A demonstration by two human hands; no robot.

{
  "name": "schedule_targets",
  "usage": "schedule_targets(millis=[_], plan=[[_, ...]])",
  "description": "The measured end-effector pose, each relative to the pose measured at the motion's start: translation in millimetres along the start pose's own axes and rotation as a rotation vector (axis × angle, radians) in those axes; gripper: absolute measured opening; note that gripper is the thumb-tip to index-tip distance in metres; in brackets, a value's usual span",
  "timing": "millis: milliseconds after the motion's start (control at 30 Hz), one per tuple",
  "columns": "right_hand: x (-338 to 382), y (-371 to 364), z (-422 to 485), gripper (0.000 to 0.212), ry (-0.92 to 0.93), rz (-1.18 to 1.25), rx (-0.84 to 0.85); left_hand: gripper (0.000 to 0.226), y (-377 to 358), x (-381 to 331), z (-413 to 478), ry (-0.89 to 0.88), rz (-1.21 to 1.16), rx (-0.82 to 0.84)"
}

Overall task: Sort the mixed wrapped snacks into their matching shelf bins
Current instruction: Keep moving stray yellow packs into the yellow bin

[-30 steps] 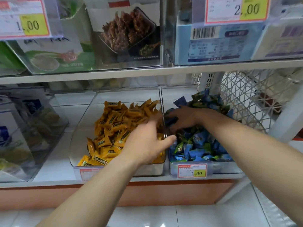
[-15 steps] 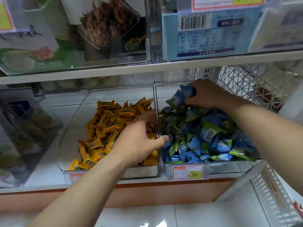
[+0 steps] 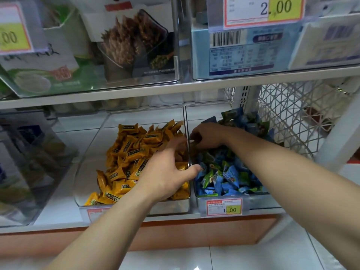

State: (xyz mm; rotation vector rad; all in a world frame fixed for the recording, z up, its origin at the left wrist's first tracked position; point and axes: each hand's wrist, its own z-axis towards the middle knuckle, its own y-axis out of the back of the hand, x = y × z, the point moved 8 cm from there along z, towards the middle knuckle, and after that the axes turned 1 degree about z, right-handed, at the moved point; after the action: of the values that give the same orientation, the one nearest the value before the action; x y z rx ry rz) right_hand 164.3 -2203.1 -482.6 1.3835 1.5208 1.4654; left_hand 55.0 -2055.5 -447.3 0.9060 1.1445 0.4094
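While right hand [image 3: 208,136] digs into blue snacks [image 3: 228,174] at 3 o'clock of the divider [image 3: 187,121], its grip is curled, contents unclear. Left hand [image 3: 163,176] hovers over yellow snacks [image 3: 128,151] at 9 o'clock, grip spread, empty, probably to receive strays.

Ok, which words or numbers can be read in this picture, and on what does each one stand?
"2.00": top-right price tag.
"1.00": price tag on the blue snack bin.
"00": cut-off tag, upper left.
Yellow wrappers, blue box and small tag print: too blurred to read.
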Motion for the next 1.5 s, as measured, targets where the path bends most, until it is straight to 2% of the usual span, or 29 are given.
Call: schedule_targets(millis=[133, 200, 367, 500, 600, 800, 900, 1067, 1167, 1367, 1500], plan=[[-15, -7, 14, 0.064, -0.065, -0.095, -0.007, 0.080, -1, 1, 0, -0.006, -0.025, 0.000], [-16, -13, 15, 0.065, -0.062, -0.150, 0.016, 0.076, -1, 0, 0, -0.014, -0.038, 0.003], [-17, -16, 16, 0.057, -0.065, -0.083, 0.014, 0.072, -1, 1, 1, -0.022, -0.058, 0.007], [-15, -28, 17, 0.065, -0.103, -0.051, 0.145, 0.074, 0, 1, 0, -0.031, -0.072, 0.017], [-12, -33, 17, 0.055, -0.074, -0.025, 0.171, 0.075, 0, 1, -1, -0.037, -0.079, 0.035], [-13, -25, 13, 0.039, -0.052, 0.167, 0.108, 0.075, 1, 1, 0, -0.020, -0.072, 0.042], [-15, -1, 4, 0.036, -0.017, 0.300, -0.010, 0.073, 2, 2, 1, -0.012, -0.082, 0.047], [-30, 38, -30, 0.028, -0.045, 0.664, -0.221, 0.076, 2, 4, 2, -0.012, -0.093, 0.049], [-36, 53, -58, 0.030, -0.056, 0.845, -0.328, 0.078, 2, 5, 3, 0.008, -0.102, 0.049], [-20, 53, -106, 0.024, -0.010, 1.105, -0.469, 0.057, 16, -29, 8, -0.078, -0.003, -0.259], [0, 46, -119, 0.022, 0.082, 1.256, -0.456, 0.051, 1, -53, 16, -0.124, -0.178, -0.247]])
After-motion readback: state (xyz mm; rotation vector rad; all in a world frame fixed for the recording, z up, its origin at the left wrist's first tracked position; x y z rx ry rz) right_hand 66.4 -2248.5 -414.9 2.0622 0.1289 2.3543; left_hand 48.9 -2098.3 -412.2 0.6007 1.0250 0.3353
